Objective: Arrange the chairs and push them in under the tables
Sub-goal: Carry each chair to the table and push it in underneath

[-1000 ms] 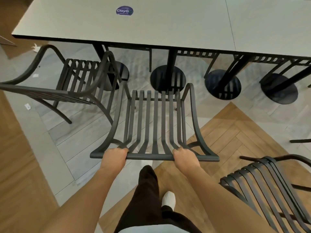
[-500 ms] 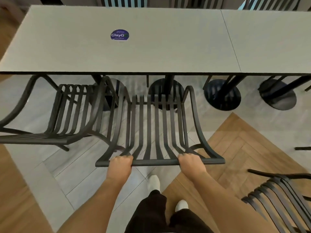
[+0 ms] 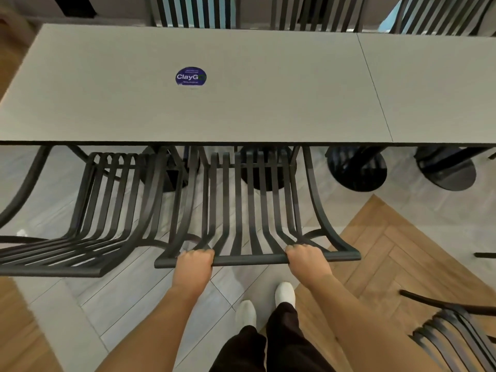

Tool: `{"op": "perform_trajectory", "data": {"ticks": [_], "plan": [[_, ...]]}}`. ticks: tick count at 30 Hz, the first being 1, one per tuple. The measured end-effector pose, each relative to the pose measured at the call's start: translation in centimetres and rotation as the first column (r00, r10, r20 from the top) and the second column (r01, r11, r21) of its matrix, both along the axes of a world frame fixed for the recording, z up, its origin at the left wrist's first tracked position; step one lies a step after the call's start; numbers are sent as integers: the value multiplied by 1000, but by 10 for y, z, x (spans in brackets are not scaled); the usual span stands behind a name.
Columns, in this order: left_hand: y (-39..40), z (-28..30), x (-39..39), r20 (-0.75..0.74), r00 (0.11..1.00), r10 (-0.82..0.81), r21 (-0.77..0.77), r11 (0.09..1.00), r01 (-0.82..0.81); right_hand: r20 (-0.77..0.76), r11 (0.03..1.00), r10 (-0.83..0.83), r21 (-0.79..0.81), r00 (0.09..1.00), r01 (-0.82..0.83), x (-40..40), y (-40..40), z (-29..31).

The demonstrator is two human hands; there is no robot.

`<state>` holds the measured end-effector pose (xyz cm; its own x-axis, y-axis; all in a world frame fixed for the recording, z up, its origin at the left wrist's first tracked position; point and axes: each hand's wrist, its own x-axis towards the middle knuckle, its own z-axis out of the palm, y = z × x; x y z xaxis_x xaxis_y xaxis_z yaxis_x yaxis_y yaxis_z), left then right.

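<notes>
Chair (image 3: 241, 210), dark slatted metal, stands at the near edge of the table (image 3: 241, 108), with the front of its seat tucked under the tabletop and its backrest toward the person. Its top rail runs left to right at the near side; the seat slats run near to far, so the chair faces the table squarely. Left hand (image 3: 194, 264) grasps the top rail toward its left end, fingers curled over the bar. Right hand (image 3: 307, 260) grasps the same rail toward its right end, fingers likewise wrapped over it. The rail's middle lies bare between the two hands.

Second chair (image 3: 107, 210) of the same pattern stands just beside it on the left, also partly under the table, its backrest angled slightly to the left. Third chair (image 3: 456, 334) shows at the near right, well apart from the table. Round blue sticker (image 3: 191, 76) lies on the tabletop, far of the gripped chair. Black pedestal bases (image 3: 357, 170) stand on the floor below the table. More slatted chair backs (image 3: 193, 10) line the far side.
</notes>
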<state>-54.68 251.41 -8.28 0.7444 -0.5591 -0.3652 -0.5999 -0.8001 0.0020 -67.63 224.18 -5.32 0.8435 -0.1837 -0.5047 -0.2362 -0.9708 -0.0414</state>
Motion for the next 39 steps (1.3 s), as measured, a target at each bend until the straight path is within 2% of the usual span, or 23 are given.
{"op": "perform_trajectory", "data": {"ticks": [7, 18, 21, 26, 29, 34, 39], "plan": [[-12, -1, 31, -10, 999, 33, 32, 999, -33, 16, 1000, -14, 26, 1000, 13, 29, -11, 0], [-24, 16, 31, -29, 995, 97, 65, 993, -95, 14, 988, -86, 133, 996, 83, 34, -13, 8], [-22, 17, 27, -56, 993, 101, 23, 995, -100, -4, 981, -100, 167, 995, 100, 33, -12, 11], [-22, 26, 11, -41, 999, -1, -95, 995, -2, -29, 971, -102, 213, 994, 106, 26, -5, 20], [-26, 32, 1, -87, 996, -27, -129, 992, 16, -39, 967, -104, 232, 994, 110, 16, -1, 25], [-23, 38, -13, -106, 994, 27, -197, 979, -48, 16, 946, -187, 273, 982, 176, 4, 3, 37], [-29, 52, -24, -96, 995, -24, -227, 974, 2, 41, 922, -266, 301, 963, 242, -15, 4, 50]]}}
